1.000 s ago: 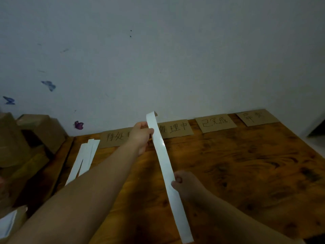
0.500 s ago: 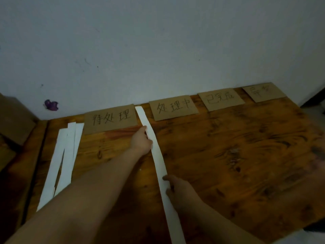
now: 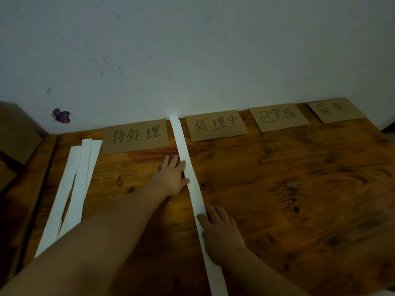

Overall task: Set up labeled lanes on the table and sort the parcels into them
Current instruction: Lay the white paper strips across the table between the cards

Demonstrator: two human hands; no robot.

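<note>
- One second ago you held the long white paper strip (image 3: 183, 150) in the air, pinched between both hands. Now it lies flat on the brown wooden tabletop (image 3: 299, 189).
- The strip now runs from the wall towards you, in the gap between the first and second brown cardboard cards. This makes the first lane border, I judge.
- Your left hand (image 3: 172, 178) lies flat with straight fingers against the left edge of the strip. It presses and grips nothing.
- Your right hand (image 3: 220, 229) is nearer to you, also flat with fingers spread. Its fingertips rest on the strip.
- For the task, one divider is placed. The loose pile of spare white paper strips (image 3: 74, 184) lies at the left side of the tabletop, so more borders are probably not yet laid.
- No parcel is on the tabletop. Sorting has not begun.
- The first card (image 3: 135, 136) reads "待处理" in handwriting.
- The second card (image 3: 215, 128) reads "处理中".
- The third card (image 3: 277, 117) reads "已完成".
- The fourth card (image 3: 333, 112) has two characters, too faint for me to read surely.
</note>
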